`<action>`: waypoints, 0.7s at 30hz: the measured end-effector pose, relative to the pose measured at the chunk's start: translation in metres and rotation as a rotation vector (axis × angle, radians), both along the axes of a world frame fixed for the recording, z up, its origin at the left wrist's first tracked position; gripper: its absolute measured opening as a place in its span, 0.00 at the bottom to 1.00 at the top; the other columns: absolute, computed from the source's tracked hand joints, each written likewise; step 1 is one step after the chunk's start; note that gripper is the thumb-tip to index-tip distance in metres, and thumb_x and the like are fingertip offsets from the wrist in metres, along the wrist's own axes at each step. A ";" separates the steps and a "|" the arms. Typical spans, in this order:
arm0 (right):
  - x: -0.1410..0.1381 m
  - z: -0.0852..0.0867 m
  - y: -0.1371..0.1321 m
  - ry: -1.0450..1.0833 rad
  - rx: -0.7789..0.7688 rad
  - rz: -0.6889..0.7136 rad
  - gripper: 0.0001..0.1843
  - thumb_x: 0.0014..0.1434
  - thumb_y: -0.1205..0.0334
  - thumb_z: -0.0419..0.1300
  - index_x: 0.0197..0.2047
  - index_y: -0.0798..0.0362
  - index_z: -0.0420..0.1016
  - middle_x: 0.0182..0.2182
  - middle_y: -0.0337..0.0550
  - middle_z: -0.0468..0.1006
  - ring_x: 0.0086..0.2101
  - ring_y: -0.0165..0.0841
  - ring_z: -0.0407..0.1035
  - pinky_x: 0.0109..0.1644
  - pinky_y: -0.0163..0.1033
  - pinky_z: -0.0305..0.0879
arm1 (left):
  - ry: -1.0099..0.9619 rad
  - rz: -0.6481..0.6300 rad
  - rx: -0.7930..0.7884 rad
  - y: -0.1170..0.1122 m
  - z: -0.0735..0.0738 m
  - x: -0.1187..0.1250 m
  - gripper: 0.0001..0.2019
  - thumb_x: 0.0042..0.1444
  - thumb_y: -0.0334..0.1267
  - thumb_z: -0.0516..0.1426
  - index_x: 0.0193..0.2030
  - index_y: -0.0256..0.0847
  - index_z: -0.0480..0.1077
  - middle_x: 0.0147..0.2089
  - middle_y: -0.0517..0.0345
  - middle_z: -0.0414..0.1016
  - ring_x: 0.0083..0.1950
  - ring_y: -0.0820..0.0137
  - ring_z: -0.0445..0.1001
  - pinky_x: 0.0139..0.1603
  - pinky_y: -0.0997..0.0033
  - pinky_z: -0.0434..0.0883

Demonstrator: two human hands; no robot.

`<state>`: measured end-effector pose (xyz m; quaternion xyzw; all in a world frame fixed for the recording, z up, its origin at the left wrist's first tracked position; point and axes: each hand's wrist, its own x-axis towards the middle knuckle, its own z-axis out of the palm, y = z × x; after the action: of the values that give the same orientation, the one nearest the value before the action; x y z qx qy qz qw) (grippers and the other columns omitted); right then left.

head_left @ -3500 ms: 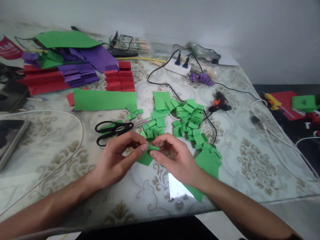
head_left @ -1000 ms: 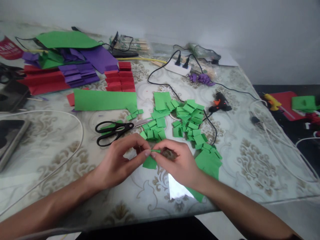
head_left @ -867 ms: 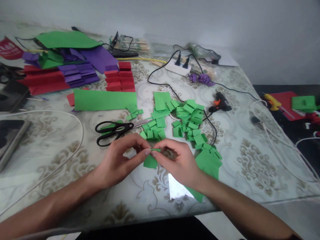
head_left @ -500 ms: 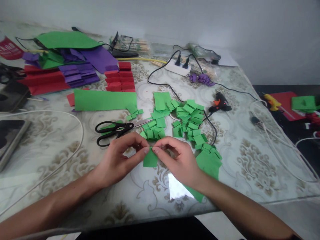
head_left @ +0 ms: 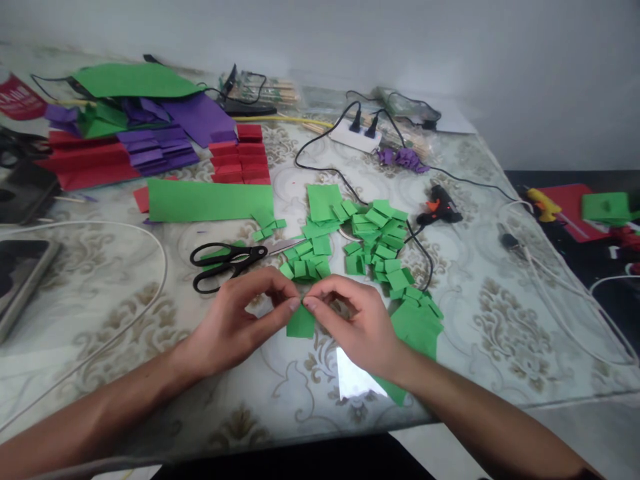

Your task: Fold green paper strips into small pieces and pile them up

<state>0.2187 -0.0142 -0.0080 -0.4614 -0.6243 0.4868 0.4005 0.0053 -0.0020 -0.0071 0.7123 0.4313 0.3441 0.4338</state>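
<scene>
Between my two hands is a small square of green paper (head_left: 301,325), its upper edge pinched by the fingertips. My left hand (head_left: 249,320) grips the upper left of it with thumb and forefinger. On the other side my right hand (head_left: 353,318) pinches the upper right corner. Black-handled scissors (head_left: 230,260) lie just beyond my left hand, blades pointing right. Cut and folded green paper pieces (head_left: 377,223) are heaped past my fingers. A larger green sheet (head_left: 416,328) is partly covered by my right hand and forearm.
A long green strip (head_left: 210,201) lies behind the scissors, with red folded paper (head_left: 250,157) and purple paper (head_left: 200,119) farther back. A black glue gun (head_left: 441,205) sits at the right. Cords run from a white power strip (head_left: 356,137). A phone (head_left: 25,280) rests at far left.
Both hands have shifted very slightly toward me with the green paper, and the fingertips now sit a little closer together. Nothing else has visibly moved.
</scene>
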 end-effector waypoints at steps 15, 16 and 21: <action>-0.001 -0.001 0.001 0.038 -0.042 -0.018 0.04 0.66 0.63 0.66 0.38 0.51 0.79 0.30 0.39 0.80 0.31 0.30 0.74 0.34 0.35 0.70 | -0.023 0.002 -0.036 0.002 0.000 -0.001 0.05 0.66 0.36 0.61 0.38 0.41 0.76 0.34 0.60 0.78 0.36 0.71 0.76 0.39 0.73 0.73; -0.001 -0.002 0.001 0.041 -0.045 -0.008 0.04 0.66 0.63 0.66 0.38 0.52 0.79 0.30 0.39 0.80 0.31 0.30 0.73 0.34 0.35 0.70 | -0.021 -0.009 -0.027 0.002 -0.001 -0.001 0.05 0.66 0.36 0.61 0.38 0.41 0.76 0.35 0.60 0.78 0.36 0.71 0.76 0.39 0.73 0.73; -0.002 -0.005 -0.001 0.019 -0.035 0.030 0.04 0.66 0.62 0.65 0.38 0.52 0.79 0.30 0.38 0.79 0.30 0.29 0.72 0.33 0.34 0.68 | 0.005 -0.033 0.007 0.000 -0.001 0.002 0.04 0.66 0.34 0.60 0.38 0.41 0.76 0.35 0.60 0.78 0.36 0.71 0.76 0.39 0.75 0.73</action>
<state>0.2166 -0.0156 -0.0126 -0.4543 -0.6186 0.5080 0.3910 0.0070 -0.0018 -0.0083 0.7216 0.4195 0.3366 0.4359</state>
